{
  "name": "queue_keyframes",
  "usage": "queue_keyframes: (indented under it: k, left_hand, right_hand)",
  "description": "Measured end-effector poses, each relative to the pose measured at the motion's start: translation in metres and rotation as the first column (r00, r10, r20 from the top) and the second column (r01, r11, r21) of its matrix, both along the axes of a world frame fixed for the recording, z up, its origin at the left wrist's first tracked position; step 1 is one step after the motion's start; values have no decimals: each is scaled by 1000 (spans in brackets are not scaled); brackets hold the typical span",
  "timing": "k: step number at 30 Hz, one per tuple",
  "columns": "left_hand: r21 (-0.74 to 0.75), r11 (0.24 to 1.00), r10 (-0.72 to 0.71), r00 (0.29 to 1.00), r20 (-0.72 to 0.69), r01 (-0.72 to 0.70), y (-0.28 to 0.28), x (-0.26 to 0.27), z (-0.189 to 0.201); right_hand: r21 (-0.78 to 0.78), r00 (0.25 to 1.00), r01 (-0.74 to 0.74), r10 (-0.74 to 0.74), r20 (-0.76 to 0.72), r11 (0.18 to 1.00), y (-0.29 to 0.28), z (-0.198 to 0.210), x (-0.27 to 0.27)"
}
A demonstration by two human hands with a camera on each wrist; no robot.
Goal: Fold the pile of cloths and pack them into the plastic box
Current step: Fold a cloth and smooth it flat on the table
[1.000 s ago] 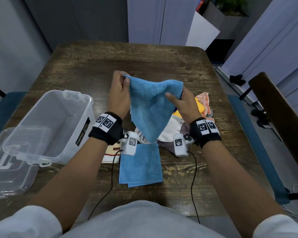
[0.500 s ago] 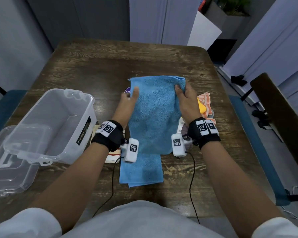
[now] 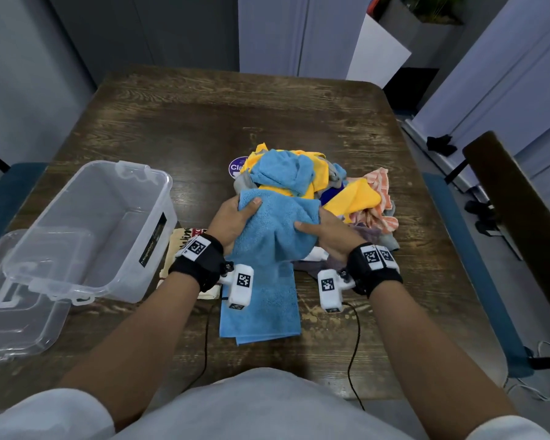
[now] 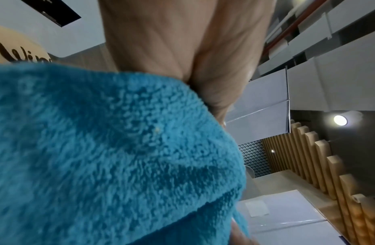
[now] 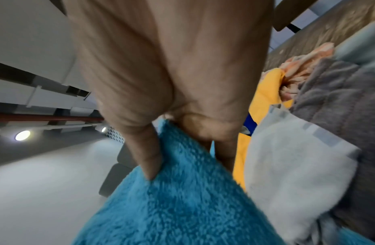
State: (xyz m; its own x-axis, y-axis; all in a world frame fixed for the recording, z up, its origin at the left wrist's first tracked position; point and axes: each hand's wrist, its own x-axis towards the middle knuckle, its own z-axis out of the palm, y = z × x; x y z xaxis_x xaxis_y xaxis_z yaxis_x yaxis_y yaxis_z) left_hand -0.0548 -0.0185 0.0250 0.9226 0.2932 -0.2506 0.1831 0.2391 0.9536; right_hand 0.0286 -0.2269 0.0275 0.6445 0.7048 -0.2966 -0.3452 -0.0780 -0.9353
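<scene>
The left grip [image 3: 232, 220] pinches the top left corner of one light blue fluffy towel [image 3: 273, 236], with the thumb on top. The right grip [image 3: 331, 236] clenches the towel's right edge. The towel's low end hangs onto one folded blue towel [image 3: 261, 312], which lies flat on the brown wooden worktop [image 3: 204, 122] near the person. Behind the two grips sits one messy pile of cloths [image 3: 315, 182], yellow, blue, grey and orange-striped. One clear plastic box [image 3: 121, 274] stands open at the left. One clear lid [image 3: 16, 312] lies just beside it.
</scene>
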Motion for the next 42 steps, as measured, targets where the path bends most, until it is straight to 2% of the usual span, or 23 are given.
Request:
queue_keyframes:
  k: [3, 5, 6, 8, 9, 12, 14, 16, 18, 20, 25, 28, 32, 36, 42]
  left_hand:
    - [137, 990, 35, 997, -66, -25, 9, -2, -7]
    - [174, 984, 53, 989, -136, -29, 14, -2, -13]
    - [159, 987, 58, 986, -159, -33, 18, -1, -18]
    - [130, 990, 77, 979, -188, -53, 23, -2, -23]
    - [139, 986, 116, 974, -193, -89, 24, -1, -25]
    - [248, 948, 257, 942, -215, -202, 24, -1, -21]
    - [289, 946, 211, 954, -214, -145, 21, -3, -16]
    - [320, 947, 49, 969, -243, 33, 21, -3, -13]
    - [416, 888, -68, 952, -299, 194, 20, -5, -10]
    - [515, 808, -113, 933, -341, 286, 20, -5, -9]
    - [747, 575, -129, 938, -322, 335, 23, -4, -11]
    - [810, 488, -132, 945, -299, 324, 27, -1, -15]
    - [863, 440, -86, 968, -235, 249, 27, 1, -13]
    - [875, 448, -56, 983, -177, 183, 26, 1, -10]
    - [883, 428, -85, 981, -175, 195, 27, 1, -7]
  right_hand:
    - [-10, 984, 178, -179, -23, 984, -2, -10, 4]
    - [-48, 955, 290, -292, -46, 956, -4, -10, 5]
    - [-123, 956, 284, -290, -33, 951, -5, -11, 4]
    - [-303, 981, 190, -191, 28, 934, -6, -17, 1]
    - [-342, 984, 180, -172, 52, 922, -6, -21, 0]
    - [-284, 969, 247, -230, 91, 926, -7, -21, 2]
    - [-240, 971, 229, -206, 119, 943, -8, -13, 4]
    - [-229, 965, 219, -177, 192, 949, -8, -9, 6]
    - [-276, 938, 235, -144, 316, 932, -7, -13, 9]
    - [-306, 903, 250, -107, 417, 919, -9, -27, 19]
    - [-297, 812, 352, -132, 569, 887, -10, -7, 11]
    - [-306, 778, 399, -143, 612, 864, -10, -4, 8]
    - [-302, 727, 446, -144, 671, 843, -10, -4, 6]
    - [-299, 698, 460, -133, 703, 836, -11, -4, 8]
    - [-294, 670, 482, -132, 730, 825, -13, -8, 13]
